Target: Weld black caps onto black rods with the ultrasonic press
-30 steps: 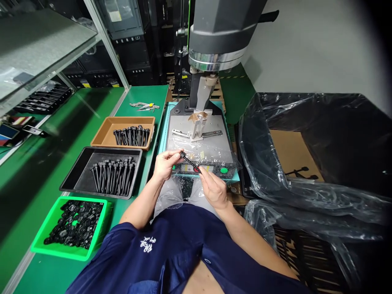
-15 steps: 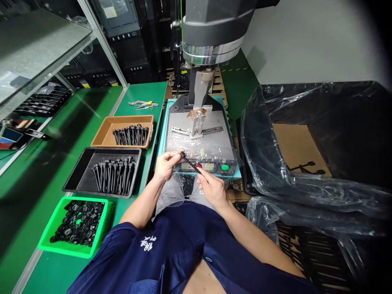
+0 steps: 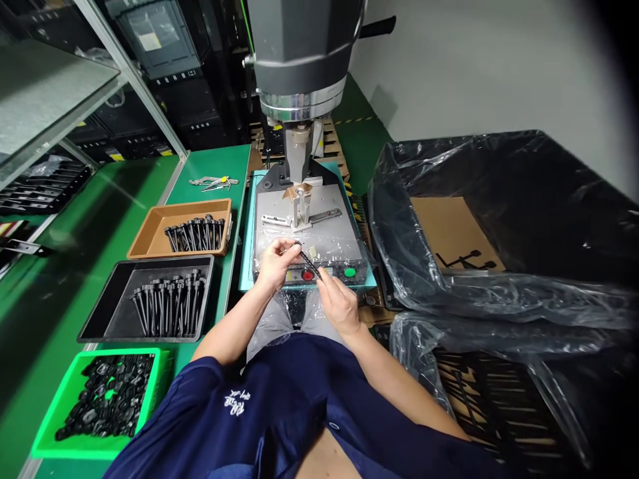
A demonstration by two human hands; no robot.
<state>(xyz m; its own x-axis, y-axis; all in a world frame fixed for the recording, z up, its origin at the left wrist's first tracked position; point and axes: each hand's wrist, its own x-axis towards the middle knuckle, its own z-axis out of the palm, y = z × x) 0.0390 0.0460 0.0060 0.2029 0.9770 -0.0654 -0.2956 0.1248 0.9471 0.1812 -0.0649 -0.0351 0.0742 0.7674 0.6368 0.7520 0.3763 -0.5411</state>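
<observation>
Between my two hands is a slim black plastic rod with a ribbed shaft, tilted down to the right. My left hand pinches its upper end, and the fingers hide most of the head there. The lower end is gripped by my right hand, closed around the tip. Both hands are in front of a machine's grey metal base plate. On that plate stands a metal fixture, directly below the machine's press head. A red button and a green button show on the front panel.
At left, a brown tray and a black tray hold similar rods. A green bin holds small black parts. Calipers lie behind. At right stands a large box lined with clear plastic; more rods lie below it.
The whole view has shifted, so the machine and trays appear further left. Both hands still hold the rod; my left fingers now cover more of its head.
</observation>
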